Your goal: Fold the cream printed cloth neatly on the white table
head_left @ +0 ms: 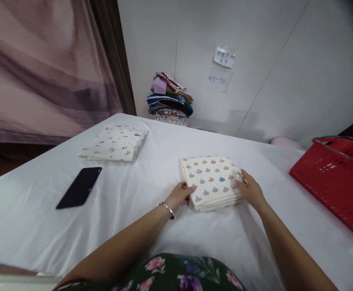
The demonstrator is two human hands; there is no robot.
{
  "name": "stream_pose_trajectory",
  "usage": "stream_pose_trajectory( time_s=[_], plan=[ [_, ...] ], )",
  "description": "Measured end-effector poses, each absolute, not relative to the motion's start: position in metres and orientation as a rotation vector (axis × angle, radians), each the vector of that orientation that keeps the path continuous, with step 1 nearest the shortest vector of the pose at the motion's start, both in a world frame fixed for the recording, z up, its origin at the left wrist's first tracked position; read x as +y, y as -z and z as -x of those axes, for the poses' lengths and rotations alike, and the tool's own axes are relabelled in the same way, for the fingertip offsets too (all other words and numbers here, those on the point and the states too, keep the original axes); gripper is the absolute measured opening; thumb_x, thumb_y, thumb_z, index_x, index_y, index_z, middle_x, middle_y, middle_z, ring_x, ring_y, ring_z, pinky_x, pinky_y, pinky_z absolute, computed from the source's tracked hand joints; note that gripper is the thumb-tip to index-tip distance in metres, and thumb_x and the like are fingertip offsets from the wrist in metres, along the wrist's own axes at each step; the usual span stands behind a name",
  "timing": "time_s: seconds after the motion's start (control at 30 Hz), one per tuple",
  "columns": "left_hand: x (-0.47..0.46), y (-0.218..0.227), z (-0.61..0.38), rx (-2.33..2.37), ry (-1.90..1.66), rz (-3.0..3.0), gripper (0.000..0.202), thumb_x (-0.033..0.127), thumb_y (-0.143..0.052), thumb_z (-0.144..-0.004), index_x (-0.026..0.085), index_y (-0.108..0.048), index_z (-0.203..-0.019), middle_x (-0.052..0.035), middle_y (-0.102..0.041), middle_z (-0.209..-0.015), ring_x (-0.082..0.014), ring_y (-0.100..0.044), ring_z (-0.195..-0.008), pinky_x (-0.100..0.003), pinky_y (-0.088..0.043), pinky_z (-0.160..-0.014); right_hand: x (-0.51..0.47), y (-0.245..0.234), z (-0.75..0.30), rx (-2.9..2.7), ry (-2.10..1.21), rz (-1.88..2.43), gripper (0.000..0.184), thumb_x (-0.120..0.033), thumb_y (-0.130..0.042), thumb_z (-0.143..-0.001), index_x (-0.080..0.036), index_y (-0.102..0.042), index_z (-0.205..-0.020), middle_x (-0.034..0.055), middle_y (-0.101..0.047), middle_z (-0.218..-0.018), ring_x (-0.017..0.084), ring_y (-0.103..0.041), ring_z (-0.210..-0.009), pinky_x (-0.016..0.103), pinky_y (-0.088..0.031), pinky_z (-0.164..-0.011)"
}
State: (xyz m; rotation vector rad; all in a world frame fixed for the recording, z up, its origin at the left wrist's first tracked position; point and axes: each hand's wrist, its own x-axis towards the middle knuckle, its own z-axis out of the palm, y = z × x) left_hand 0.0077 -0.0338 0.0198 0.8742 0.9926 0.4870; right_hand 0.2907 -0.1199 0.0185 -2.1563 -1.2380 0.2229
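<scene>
Two-handed work at a white-covered table [134, 230], with directions read from a folded cream cloth [211, 178] printed with gray shapes. The left hand [180, 195], a silver bracelet [168, 210] at its wrist, grips the cloth at 8 o'clock, thumb on top; the right hand [250, 190] holds its 3 o'clock edge. Farther out: a dark phone [79, 188] at 9, a white patterned cloth [114, 143], also folded, at 10, a fabric stack [170, 99] at 11, a wall note [216, 79] reading "45-50" at 12, and a red basket [337, 184] at 3.
</scene>
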Motion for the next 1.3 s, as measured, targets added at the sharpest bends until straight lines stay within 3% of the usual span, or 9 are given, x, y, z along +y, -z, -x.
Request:
stream_pose_trajectory(
  time_s=[0.13,0.33,0.63,0.8,0.93,1.07,1.2,1.3],
  plan=[
    [-0.036,-0.015,-0.008,0.912,-0.413,-0.917,0.034,0.031,-0.064,-0.075,0.01,-0.051,-0.099,-0.0142,-0.063,-0.101,-0.018,-0.062,-0.078,-0.029,-0.052,-0.065,-0.118,-0.03,-0.243,-1.7,0.027,1.937,0.052,-0.039,-0.042,-0.085,-0.018,-0.041,-0.132,0.0081,-0.04,-0.138,0.025,-0.034,-0.128,0.038,-0.027,-0.107],
    [-0.035,-0.009,-0.007,0.875,-0.407,-0.935,0.03,0.029,-0.066,-0.072,0.011,-0.05,-0.09,-0.009,-0.063,-0.081,-0.0161,-0.061,-0.066,-0.029,-0.051,-0.059,-0.111,-0.003,-0.209,-2.017,-0.11,2.092,0.044,-0.039,-0.032,-0.09,-0.025,-0.043,-0.131,0.0054,-0.032,-0.143,0.025,-0.024,-0.133,0.05,-0.018,-0.108],
    [-0.038,-0.01,-0.008,0.897,-0.427,-0.983,0.041,0.031,-0.071,-0.065,0.01,-0.051,-0.094,-0.0137,-0.061,-0.101,-0.0201,-0.061,-0.084,-0.027,-0.051,-0.063,-0.108,-0.032,-0.178,-1.966,-0.272,1.986,0.051,-0.045,-0.034,-0.089,-0.023,-0.036,-0.136,0.0052,-0.02,-0.148,0.023,-0.01,-0.136,0.049,-0.011,-0.109],
    [-0.038,-0.005,-0.007,0.899,-0.402,-0.961,0.041,0.027,-0.072,-0.062,0.012,-0.051,-0.093,-0.0098,-0.064,-0.093,-0.0205,-0.062,-0.081,-0.028,-0.052,-0.062,-0.105,-0.02,-0.151,-2.043,-0.456,1.91,0.047,-0.042,-0.027,-0.092,-0.027,-0.035,-0.136,0.0025,-0.026,-0.145,0.02,-0.016,-0.135,0.047,-0.009,-0.11],
    [-0.035,0.004,-0.009,0.874,-0.398,-0.953,0.039,0.024,-0.073,-0.06,0.013,-0.051,-0.089,-0.0091,-0.064,-0.09,-0.02,-0.063,-0.077,-0.028,-0.053,-0.059,-0.099,-0.021,-0.162,-1.93,-0.599,1.881,0.051,-0.049,-0.035,-0.088,-0.027,-0.04,-0.133,0.0031,-0.029,-0.144,0.02,-0.021,-0.134,0.046,-0.014,-0.11],
    [-0.033,0.01,-0.013,0.931,-0.396,-0.994,0.034,0.019,-0.071,-0.062,0.012,-0.05,-0.088,-0.0105,-0.064,-0.092,-0.0209,-0.063,-0.077,-0.029,-0.054,-0.056,-0.071,-0.032,-0.171,-1.849,-0.4,1.854,0.054,-0.051,-0.035,-0.087,-0.025,-0.039,-0.134,0.0038,-0.026,-0.146,0.02,-0.019,-0.135,0.04,-0.019,-0.109],
    [-0.034,0.011,-0.014,0.935,-0.413,-1.014,0.029,0.014,-0.067,-0.064,0.012,-0.049,-0.086,-0.0117,-0.063,-0.096,-0.0208,-0.063,-0.078,-0.028,-0.054,-0.054,-0.037,-0.021,-0.171,-1.936,-0.127,2.004,0.052,-0.042,-0.035,-0.089,-0.019,-0.036,-0.135,0.0088,-0.024,-0.146,0.022,-0.013,-0.136,0.048,-0.012,-0.109],
    [-0.035,0.012,-0.015,0.942,-0.411,-1.032,0.028,0.015,-0.066,-0.064,0.011,-0.049,-0.086,-0.0134,-0.063,-0.1,-0.0212,-0.063,-0.078,-0.027,-0.054,-0.053,-0.024,-0.007,-0.172,-1.991,-0.179,2.171,0.049,-0.039,-0.034,-0.089,-0.02,-0.037,-0.134,0.0091,-0.027,-0.145,0.023,-0.016,-0.135,0.051,-0.013,-0.107]
  ],
)
